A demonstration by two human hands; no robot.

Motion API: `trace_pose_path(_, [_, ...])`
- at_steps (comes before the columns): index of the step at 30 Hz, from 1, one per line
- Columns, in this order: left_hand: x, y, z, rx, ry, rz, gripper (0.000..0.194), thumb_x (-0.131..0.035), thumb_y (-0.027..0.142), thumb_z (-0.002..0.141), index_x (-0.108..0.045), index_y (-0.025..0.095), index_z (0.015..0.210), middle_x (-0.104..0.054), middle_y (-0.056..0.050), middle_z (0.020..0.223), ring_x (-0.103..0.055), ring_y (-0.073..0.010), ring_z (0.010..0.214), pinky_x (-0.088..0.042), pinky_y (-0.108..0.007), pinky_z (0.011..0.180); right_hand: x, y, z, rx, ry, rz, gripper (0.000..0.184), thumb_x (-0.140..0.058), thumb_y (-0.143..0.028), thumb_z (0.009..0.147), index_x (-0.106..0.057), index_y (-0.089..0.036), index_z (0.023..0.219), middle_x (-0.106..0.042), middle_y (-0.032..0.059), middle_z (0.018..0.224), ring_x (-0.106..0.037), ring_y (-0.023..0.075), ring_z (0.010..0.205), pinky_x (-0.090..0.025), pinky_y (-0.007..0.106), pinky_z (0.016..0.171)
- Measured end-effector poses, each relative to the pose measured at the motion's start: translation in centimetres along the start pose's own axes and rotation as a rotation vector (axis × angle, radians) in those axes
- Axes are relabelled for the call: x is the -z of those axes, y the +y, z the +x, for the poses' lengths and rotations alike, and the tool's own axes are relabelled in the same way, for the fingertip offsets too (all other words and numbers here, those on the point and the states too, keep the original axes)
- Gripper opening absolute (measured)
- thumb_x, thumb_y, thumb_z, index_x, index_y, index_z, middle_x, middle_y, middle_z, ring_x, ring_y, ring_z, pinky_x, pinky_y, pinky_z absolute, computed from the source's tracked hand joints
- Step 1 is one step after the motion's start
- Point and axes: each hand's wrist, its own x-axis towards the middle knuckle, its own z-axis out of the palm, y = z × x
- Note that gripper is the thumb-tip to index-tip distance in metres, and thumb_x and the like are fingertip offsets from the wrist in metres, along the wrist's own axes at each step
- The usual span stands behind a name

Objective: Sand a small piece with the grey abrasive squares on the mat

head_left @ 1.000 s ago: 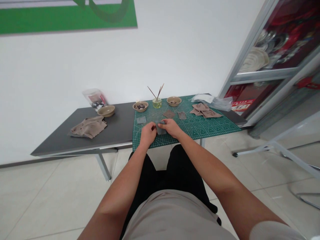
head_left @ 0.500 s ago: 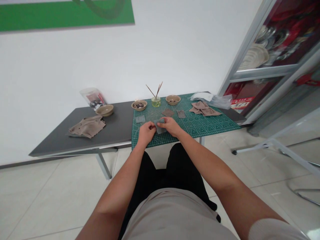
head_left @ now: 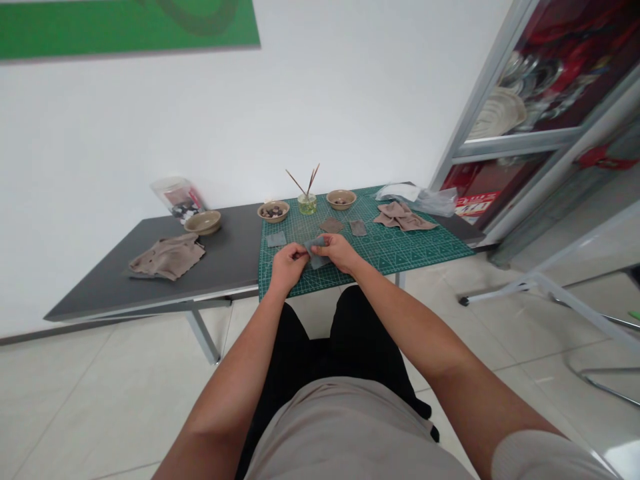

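Observation:
My left hand (head_left: 287,268) and my right hand (head_left: 331,253) sit close together over the green cutting mat (head_left: 405,251). My right fingers grip a grey sheet, probably sandpaper (head_left: 316,261), which hangs partly below them. The fingertips of my left hand pinch something small and dark next to that sheet, mostly hidden by the fingers. On the mat lie a small grey square (head_left: 276,239), a brownish square (head_left: 331,225) and a grey-brown square (head_left: 358,228). A crumpled taupe cloth (head_left: 404,217) lies at the mat's right end.
Beyond the mat stand a bowl of small dark pieces (head_left: 273,211), a glass jar with thin brushes (head_left: 307,204) and a second bowl (head_left: 341,199). The dark table (head_left: 225,263) also holds a third bowl (head_left: 203,222), a cloth (head_left: 167,257) and a plastic bag (head_left: 177,199).
My hands stay close together, and the grey sheet has tilted slightly in my right fingers. The whole scene has drifted left and down in view as my head moved.

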Motion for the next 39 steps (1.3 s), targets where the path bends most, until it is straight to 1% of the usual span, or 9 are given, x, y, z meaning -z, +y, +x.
trace_pose_path(3, [0.0,0.0,-0.1,0.013,0.002,0.004,0.009,-0.061,0.017,0.074,-0.058,0.020,0.065,-0.054,0.004,0.064,-0.049,-0.0123,0.062,-0.037,-0.026,0.062,-0.1,0.1,0.0,0.012,-0.006,0.016,0.042,-0.092,-0.039,0.052,-0.062,-0.017,0.072,-0.065,-0.0006,0.070,-0.059,0.0135,0.063,-0.048,0.029,0.062])
trace_pose_path(7, [-0.1,0.1,-0.1,-0.055,-0.013,0.163,0.016,-0.061,0.017,0.075,-0.052,0.019,0.061,-0.051,0.004,0.062,-0.048,-0.0131,0.064,-0.035,-0.027,0.063,-0.3,0.1,0.0,0.009,-0.054,-0.018,0.041,-0.092,-0.035,0.053,-0.065,-0.016,0.078,-0.070,0.0025,0.078,-0.063,0.0151,0.069,-0.051,0.030,0.068])
trace_pose_path(9, [-0.1,0.1,-0.2,-0.061,-0.021,0.190,0.017,-0.060,0.017,0.075,-0.052,0.019,0.061,-0.051,0.003,0.062,-0.049,-0.0133,0.064,-0.034,-0.027,0.063,-0.2,0.3,0.0,0.007,-0.062,-0.015,0.041,-0.091,-0.036,0.054,-0.065,-0.016,0.078,-0.070,0.0023,0.076,-0.062,0.0144,0.067,-0.050,0.029,0.066])
trace_pose_path(13, [0.0,-0.3,-0.1,-0.049,-0.009,0.070,0.011,-0.059,0.015,0.073,-0.053,0.019,0.064,-0.053,0.004,0.064,-0.049,-0.0124,0.064,-0.036,-0.026,0.064,0.0,0.5,0.1,0.034,-0.028,0.039,0.043,-0.091,-0.041,0.054,-0.062,-0.016,0.074,-0.066,-0.0017,0.068,-0.058,0.0114,0.060,-0.047,0.026,0.060])
trace_pose_path(17, [0.1,-0.6,0.0,-0.001,-0.012,-0.041,0.011,-0.060,0.016,0.072,-0.052,0.019,0.064,-0.048,0.006,0.059,-0.044,-0.0110,0.058,-0.035,-0.024,0.060,-0.2,0.2,0.0,0.030,-0.052,0.043,0.043,-0.091,-0.039,0.055,-0.067,-0.015,0.081,-0.070,0.0006,0.077,-0.063,0.0132,0.067,-0.050,0.027,0.066])
trace_pose_path(24, [0.1,-0.2,-0.1,-0.038,-0.011,0.085,0.014,-0.059,0.016,0.073,-0.054,0.019,0.060,-0.051,0.004,0.059,-0.048,-0.0119,0.060,-0.034,-0.025,0.059,-0.2,0.3,-0.2,0.027,-0.063,-0.020,0.040,-0.090,-0.038,0.058,-0.070,-0.014,0.083,-0.072,0.0025,0.079,-0.064,0.0142,0.069,-0.050,0.028,0.067])
trace_pose_path(29, [-0.3,-0.8,-0.1,0.067,-0.004,-0.132,0.010,-0.067,0.025,0.072,-0.059,0.019,0.069,-0.056,0.005,0.059,-0.054,-0.0120,0.056,-0.041,-0.025,0.058,0.0,0.3,-0.1,0.049,-0.051,0.088,0.042,-0.092,-0.040,0.054,-0.068,-0.014,0.078,-0.070,0.0011,0.073,-0.062,0.0132,0.065,-0.051,0.027,0.064])
trace_pose_path(32, [-0.5,-0.9,-0.1,0.057,-0.015,-0.215,0.013,-0.069,0.027,0.073,-0.058,0.020,0.073,-0.057,0.005,0.062,-0.057,-0.0122,0.057,-0.044,-0.025,0.059,-0.1,0.0,0.0,0.037,-0.032,0.111,0.043,-0.093,-0.038,0.051,-0.070,-0.015,0.079,-0.071,0.0014,0.075,-0.063,0.0136,0.066,-0.051,0.027,0.064])
trace_pose_path(39, [-0.3,-0.6,-0.2,0.004,0.000,-0.138,0.011,-0.067,0.024,0.072,-0.060,0.019,0.067,-0.050,0.007,0.057,-0.045,-0.0090,0.055,-0.035,-0.022,0.056,0.1,-0.2,-0.1,0.003,-0.043,0.072,0.044,-0.092,-0.040,0.054,-0.072,-0.014,0.084,-0.072,0.0024,0.080,-0.062,0.0130,0.069,-0.048,0.027,0.067])
